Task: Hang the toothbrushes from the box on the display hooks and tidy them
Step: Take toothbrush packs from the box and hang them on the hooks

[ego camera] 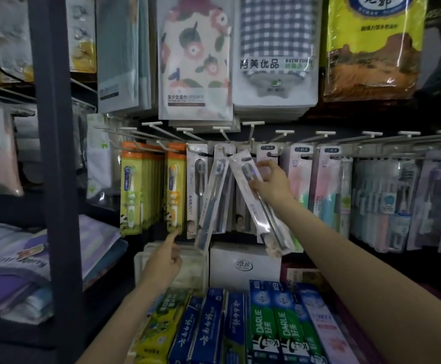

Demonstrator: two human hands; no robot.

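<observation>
My right hand (pixel 272 182) grips a clear-packed grey toothbrush (pixel 262 203), tilted with its top end up against a white display hook (pixel 251 143). Just to the left, a similar grey toothbrush pack (pixel 214 195) hangs askew from its hook. My left hand (pixel 165 261) is lower down, index finger stretched up and touching the bottom of the orange children's toothbrush packs (pixel 174 190); its other fingers are curled and hold nothing. Green children's packs (pixel 131 187) hang further left. Pink and blue toothbrush packs (pixel 324 185) hang to the right.
Bagged towels (pixel 195 61) hang on the row above. Toothpaste boxes (pixel 264 327) lie on the shelf below, with a white box (pixel 243 266) behind them. A dark shelf post (pixel 56 153) stands at the left, folded textiles (pixel 25 264) beyond it.
</observation>
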